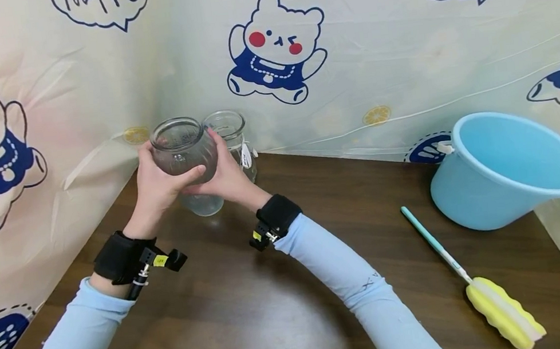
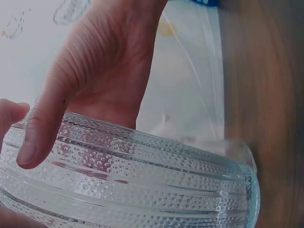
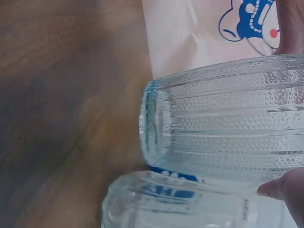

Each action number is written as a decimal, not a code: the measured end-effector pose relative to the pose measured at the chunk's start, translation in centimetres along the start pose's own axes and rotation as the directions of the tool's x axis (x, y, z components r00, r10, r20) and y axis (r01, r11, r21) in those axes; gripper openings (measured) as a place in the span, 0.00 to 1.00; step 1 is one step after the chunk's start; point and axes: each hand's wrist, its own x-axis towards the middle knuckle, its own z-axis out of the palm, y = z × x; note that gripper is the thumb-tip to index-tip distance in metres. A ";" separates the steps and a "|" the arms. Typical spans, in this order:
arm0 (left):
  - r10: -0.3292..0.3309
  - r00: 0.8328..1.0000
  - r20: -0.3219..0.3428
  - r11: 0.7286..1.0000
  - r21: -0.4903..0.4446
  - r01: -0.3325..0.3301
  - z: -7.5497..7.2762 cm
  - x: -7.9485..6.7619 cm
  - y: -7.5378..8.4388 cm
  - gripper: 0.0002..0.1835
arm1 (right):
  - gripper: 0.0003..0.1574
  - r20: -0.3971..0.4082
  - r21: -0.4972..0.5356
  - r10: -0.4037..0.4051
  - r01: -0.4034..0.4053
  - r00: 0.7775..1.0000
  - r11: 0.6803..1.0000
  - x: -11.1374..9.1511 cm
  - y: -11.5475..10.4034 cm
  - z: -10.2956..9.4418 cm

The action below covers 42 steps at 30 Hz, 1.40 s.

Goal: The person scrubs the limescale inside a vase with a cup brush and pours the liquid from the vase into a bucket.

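A clear ribbed glass vase (image 1: 204, 204) with a bumpy surface is gripped between both hands. My left hand (image 1: 153, 182) wraps its left side; my right hand (image 1: 230, 171) wraps its right, thumbs across the front. In the left wrist view, the right hand (image 2: 102, 66) lays its thumb along the vase (image 2: 180, 175). From the right wrist, the vase (image 3: 223, 114) shows its thick base; whether that touches the table cannot be told. Just behind and right stands a second glass jar (image 1: 225, 124) with a white tag (image 1: 245, 155), partly hidden by the right hand.
A light blue bucket (image 1: 480, 198) stands at the right of the brown wooden table (image 1: 254, 315). In front of it lies a long-handled brush (image 1: 505, 313) with a yellow and white sponge head. Printed sheeting (image 1: 374, 43) hangs along the back and left side.
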 end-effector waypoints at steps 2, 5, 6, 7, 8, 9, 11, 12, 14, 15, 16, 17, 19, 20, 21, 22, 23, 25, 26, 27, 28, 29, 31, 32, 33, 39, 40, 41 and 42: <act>0.012 1.000 0.024 1.000 -0.003 -0.012 0.4 -0.3 0.5 0.48 | 0.74 -0.010 0.014 -0.007 0.007 1.000 1.000 -0.7 -0.3 -0.7; 0.036 0.998 0.057 0.999 -0.001 -0.036 0.8 -0.7 1.4 0.47 | 0.72 -0.024 0.039 -0.026 0.027 0.999 0.999 -1.7 -0.8 -1.8; 0.044 0.997 0.064 0.999 -0.002 -0.044 1.0 -0.8 1.6 0.47 | 0.72 -0.026 0.043 -0.030 0.031 0.999 0.999 -2.1 -1.0 -2.2; 0.053 0.996 0.075 0.999 -0.002 -0.053 1.2 -0.9 1.9 0.48 | 0.71 -0.030 0.048 -0.027 0.029 0.999 0.998 -2.4 -1.2 -2.6; 0.060 0.994 0.087 0.998 -0.003 -0.059 1.4 -1.0 2.2 0.48 | 0.71 -0.035 0.047 -0.019 0.020 0.999 0.999 -2.8 -1.4 -3.0; 0.070 0.993 0.099 0.998 -0.008 -0.069 1.6 -1.2 2.5 0.49 | 0.71 -0.042 0.046 -0.014 0.016 0.999 0.999 -3.1 -1.6 -3.4; 0.086 0.989 0.124 0.996 -0.027 -0.083 2.2 -1.5 3.0 0.49 | 0.71 -0.052 0.033 0.009 -0.007 0.999 0.999 -3.9 -2.0 -4.3; 0.096 0.986 0.136 0.995 -0.038 -0.092 2.4 -1.6 3.3 0.49 | 0.70 -0.056 0.033 0.016 -0.014 0.998 0.999 -4.2 -2.1 -4.7; 0.114 0.980 0.162 0.993 -0.052 -0.107 2.8 -1.9 3.8 0.50 | 0.70 -0.063 0.035 0.018 -0.016 0.998 0.999 -5.0 -2.4 -5.4; 0.124 0.977 0.175 0.992 -0.057 -0.116 3.0 -2.0 4.1 0.50 | 0.69 -0.065 0.034 0.015 -0.013 0.998 0.999 -5.3 -2.4 -5.7; 0.132 0.973 0.190 0.991 -0.057 -0.123 3.1 -2.2 4.3 0.50 | 0.69 -0.063 0.043 0.017 -0.014 0.998 0.999 -5.7 -2.5 -6.1; 0.137 0.969 0.205 0.990 -0.052 -0.129 3.3 -2.3 4.5 0.51 | 0.69 -0.059 0.049 0.015 -0.012 0.998 0.999 -6.0 -2.6 -6.4; 0.143 0.960 0.239 0.990 -0.043 -0.137 3.6 -2.6 4.9 0.52 | 0.69 -0.052 0.054 -0.004 0.007 0.999 0.999 -6.7 -2.7 -7.1; 0.145 0.956 0.256 0.989 -0.039 -0.140 3.8 -2.8 5.1 0.52 | 0.68 -0.050 0.047 -0.011 0.013 0.999 0.999 -7.0 -2.7 -7.4; 0.149 0.951 0.271 0.989 -0.038 -0.144 4.0 -3.0 5.2 0.52 | 0.68 -0.046 0.041 -0.016 0.018 0.999 0.999 -7.3 -2.7 -7.7; 0.151 0.947 0.285 0.989 -0.040 -0.146 4.2 -3.1 5.3 0.52 | 0.67 -0.043 0.033 -0.019 0.021 0.999 0.999 -7.7 -2.8 -8.0; 0.155 0.942 0.298 0.988 -0.049 -0.147 4.5 -3.3 5.4 0.52 | 0.67 -0.041 0.020 -0.022 0.023 0.999 1.000 -8.0 -2.8 -8.3; 0.171 0.932 0.321 0.985 -0.081 -0.153 5.0 -3.7 5.6 0.50 | 0.65 -0.042 0.003 -0.025 0.025 0.999 1.000 -8.8 -3.0 -9.0; 0.180 0.926 0.332 0.983 -0.096 -0.156 5.3 -3.8 5.7 0.50 | 0.65 -0.050 -0.007 -0.021 0.020 0.999 1.000 -9.2 -3.1 -9.3; 0.188 0.921 0.342 0.981 -0.110 -0.160 5.6 -4.0 5.8 0.50 | 0.64 -0.055 -0.014 -0.020 0.019 0.998 1.000 -9.6 -3.2 -9.6; 0.198 0.914 0.355 0.979 -0.125 -0.163 6.0 -4.2 6.0 0.50 | 0.64 -0.065 -0.023 -0.021 0.020 0.998 1.000 -10.1 -3.3 -10.0; 0.208 0.907 0.366 0.976 -0.139 -0.168 6.3 -4.3 6.2 0.50 | 0.64 -0.075 -0.026 -0.027 0.025 0.997 0.999 -10.5 -3.4 -10.3; 0.224 0.895 0.387 0.972 -0.154 -0.177 7.0 -4.7 6.6 0.51 | 0.64 -0.094 -0.029 -0.042 0.039 0.995 0.999 -11.5 -3.6 -10.9; 0.233 0.888 0.397 0.970 -0.163 -0.182 7.3 -4.9 6.8 0.52 | 0.65 -0.101 -0.031 -0.048 0.045 0.994 0.999 -12.0 -3.6 -11.2; 0.238 0.882 0.407 0.968 -0.168 -0.184 7.6 -5.1 7.0 0.52 | 0.65 -0.106 -0.029 -0.052 0.049 0.993 0.998 -12.5 -3.7 -11.4; 0.263 0.851 0.454 0.958 -0.227 -0.175 9.6 -6.2 7.6 0.51 | 0.65 -0.158 -0.043 -0.054 0.048 0.986 0.998 -15.0 -3.4 -12.5; 0.267 0.845 0.463 0.955 -0.243 -0.169 10.0 -6.3 7.6 0.51 | 0.65 -0.169 -0.052 -0.053 0.045 0.984 0.998 -15.4 -3.3 -12.7; 0.271 0.839 0.472 0.952 -0.259 -0.162 10.4 -6.5 7.7 0.51 | 0.65 -0.179 -0.061 -0.051 0.041 0.983 0.997 -15.9 -3.3 -12.9; 0.277 0.834 0.478 0.949 -0.271 -0.160 10.7 -6.7 7.8 0.50 | 0.66 -0.187 -0.070 -0.052 0.040 0.981 0.997 -16.3 -3.2 -13.1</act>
